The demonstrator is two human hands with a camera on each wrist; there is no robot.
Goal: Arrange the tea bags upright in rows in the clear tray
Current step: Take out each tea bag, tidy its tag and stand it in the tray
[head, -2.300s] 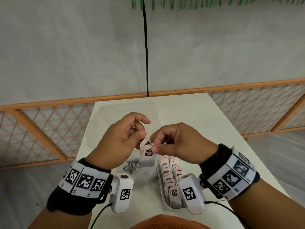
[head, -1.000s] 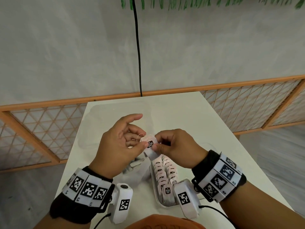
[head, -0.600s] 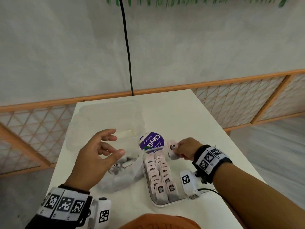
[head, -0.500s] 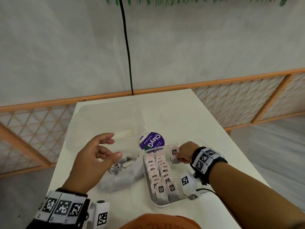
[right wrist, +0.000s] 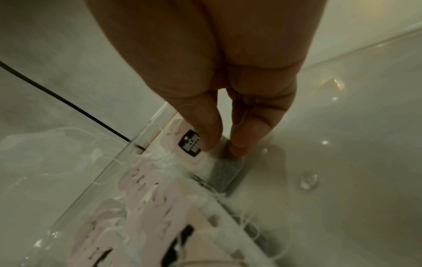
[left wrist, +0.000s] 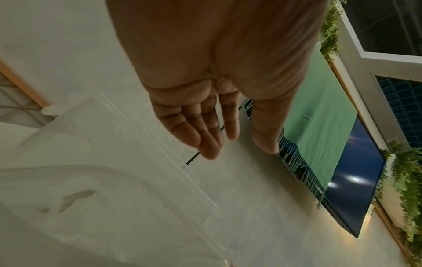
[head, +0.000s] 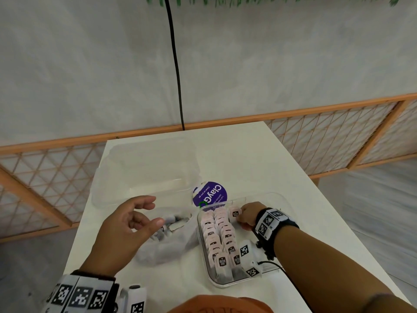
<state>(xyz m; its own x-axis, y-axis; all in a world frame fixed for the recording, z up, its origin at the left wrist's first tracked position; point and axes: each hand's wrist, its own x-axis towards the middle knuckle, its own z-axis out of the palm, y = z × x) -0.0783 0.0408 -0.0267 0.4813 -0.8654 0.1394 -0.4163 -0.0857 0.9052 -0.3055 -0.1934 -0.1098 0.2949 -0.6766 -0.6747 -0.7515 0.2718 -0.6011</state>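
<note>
Item: clear tray (head: 269, 275), on white worktop (head: 259, 154), right of centre. Contents: two rows of tea bags (head: 217, 236) standing upright, pink tags uppermost, along the tray's left wall.

Right hand (head: 247, 216): thumb and fingers pinch one tea bag (head: 234, 213) by its tag end, set at the far end of the tray just right of the second row; judged to be starting a third row, held by the top so the bag seats upright.

Left hand (head: 126, 227): relaxed, fingers loosely spread, holding nothing; hovers over the plastic bag of loose tea bags (head: 168, 242), presumably ready to fetch the next.

Also present: purple-labelled pack (head: 209, 193); clear lid (head: 144, 168) behind.
</note>
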